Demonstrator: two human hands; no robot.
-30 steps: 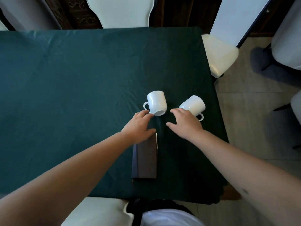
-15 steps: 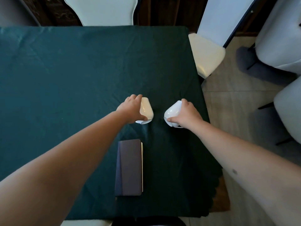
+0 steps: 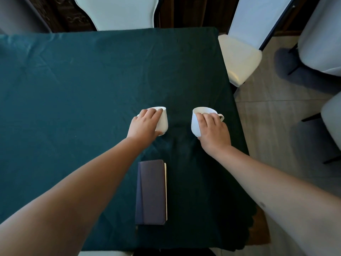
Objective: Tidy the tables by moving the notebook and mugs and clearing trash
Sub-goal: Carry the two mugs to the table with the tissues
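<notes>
Left hand (image 3: 144, 125) wraps left mug (image 3: 162, 120); right hand (image 3: 212, 132) wraps right mug (image 3: 196, 122) — both upright on green tablecloth (image 3: 73, 89); notebook (image 3: 151, 192) nearer, apart.

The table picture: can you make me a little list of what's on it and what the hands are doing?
table: green cloth
left hand: gripping left mug
right hand: gripping right mug, handle pointing right
mugs: white, apart from each other
notebook: dark, closed, flat, nearer the person than the mugs, untouched
chairs: white, around the table
trash: none visible
</notes>
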